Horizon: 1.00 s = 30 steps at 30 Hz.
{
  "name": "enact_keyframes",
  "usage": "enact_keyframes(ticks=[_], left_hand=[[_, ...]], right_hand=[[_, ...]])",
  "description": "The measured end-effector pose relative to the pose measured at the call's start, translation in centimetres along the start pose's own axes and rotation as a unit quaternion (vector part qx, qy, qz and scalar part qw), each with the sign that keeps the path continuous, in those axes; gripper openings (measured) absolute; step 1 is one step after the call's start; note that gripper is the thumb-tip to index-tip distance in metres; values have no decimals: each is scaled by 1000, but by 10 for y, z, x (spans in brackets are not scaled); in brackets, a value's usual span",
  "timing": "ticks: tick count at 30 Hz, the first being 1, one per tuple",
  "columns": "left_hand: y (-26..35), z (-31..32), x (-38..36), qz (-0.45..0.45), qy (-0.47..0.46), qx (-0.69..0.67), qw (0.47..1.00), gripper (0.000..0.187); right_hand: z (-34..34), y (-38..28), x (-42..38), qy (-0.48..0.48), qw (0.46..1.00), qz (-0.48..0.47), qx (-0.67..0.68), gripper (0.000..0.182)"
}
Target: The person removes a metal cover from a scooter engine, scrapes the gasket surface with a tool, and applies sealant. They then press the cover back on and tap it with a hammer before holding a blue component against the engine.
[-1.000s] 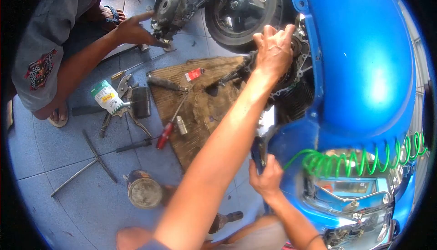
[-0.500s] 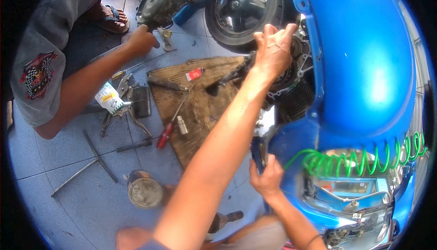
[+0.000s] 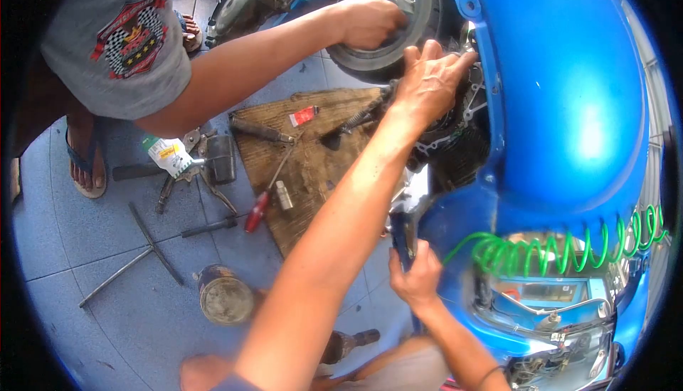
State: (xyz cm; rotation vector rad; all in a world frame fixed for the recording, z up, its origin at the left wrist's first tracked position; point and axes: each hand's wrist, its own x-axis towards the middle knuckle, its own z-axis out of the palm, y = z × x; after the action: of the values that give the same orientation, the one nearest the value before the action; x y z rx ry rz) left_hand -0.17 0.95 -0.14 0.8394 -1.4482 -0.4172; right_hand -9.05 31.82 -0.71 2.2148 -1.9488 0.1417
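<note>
My left hand [image 3: 429, 86] reaches across the middle to the open scooter engine [image 3: 469, 99]. Its fingers are bent, with the tips at the engine's edge; whatever they hold is hidden. Lower down, my right hand [image 3: 418, 277] wraps around the dark handle of an air blow gun [image 3: 404, 238], pointing up beside the blue body panel [image 3: 569, 92]. A green coiled hose [image 3: 526, 252] runs right from near that hand. Beneath my left arm lies a worn wooden board [image 3: 313, 156] with a red-handled screwdriver [image 3: 257, 213] and a small metal socket [image 3: 284, 195].
A co-worker's hand [image 3: 373, 22] reaches over the wheel [image 3: 370, 56] at the top. On the tiled floor at left are a mallet [image 3: 222, 158], a T-handle wrench [image 3: 146, 249] and a can [image 3: 226, 298]. A red packet [image 3: 304, 116] lies on the board.
The co-worker's arm has swung right, from the dark engine cover to over the wheel, and the body has shifted along. My left hand's fingers have shifted slightly right and down; my right hand is nearly unmoved.
</note>
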Motion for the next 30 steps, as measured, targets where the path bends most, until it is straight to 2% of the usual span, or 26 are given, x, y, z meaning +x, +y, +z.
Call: enact_keyframes(ticks=[1, 8, 10, 14, 17, 19, 21, 23, 25, 28, 30], left_hand=[[0, 1, -1, 6, 4, 24, 1000, 56], [3, -4, -4, 13, -3, 40, 999, 56], [2, -4, -5, 19, 15, 25, 999, 67], [13, -11, -18, 0, 19, -31, 999, 65], [48, -20, -44, -127, 65, -79, 987, 51], [76, -39, -67, -205, 28, -90, 974, 41], [100, -54, -92, -258, 35, -115, 959, 36], [120, -63, -116, -296, 32, -86, 951, 33], [137, -72, -130, -336, -7, -61, 940, 36], [150, -71, -149, -333, -8, -23, 943, 41], [152, -72, -159, -333, -21, -18, 942, 43]], right_hand=[[0, 0, 0, -1, 1000, 0, 0, 29], [0, -2, 2, 10, 1000, -4, 8, 31], [-2, -2, 1, -1, 1000, 4, 7, 28], [1, -2, 2, 9, 1000, 2, 13, 31], [1, 1, -1, 3, 1000, 11, -6, 30], [3, 3, -2, 13, 1000, -9, 0, 29], [2, 5, -4, -3, 1000, 8, -3, 30], [12, 17, -8, 7, 1000, -15, 18, 31], [1, 1, 0, 7, 999, -16, 43, 32], [-2, 0, -1, -10, 997, 33, 75, 39], [-1, -4, 3, 17, 997, 10, 75, 39]])
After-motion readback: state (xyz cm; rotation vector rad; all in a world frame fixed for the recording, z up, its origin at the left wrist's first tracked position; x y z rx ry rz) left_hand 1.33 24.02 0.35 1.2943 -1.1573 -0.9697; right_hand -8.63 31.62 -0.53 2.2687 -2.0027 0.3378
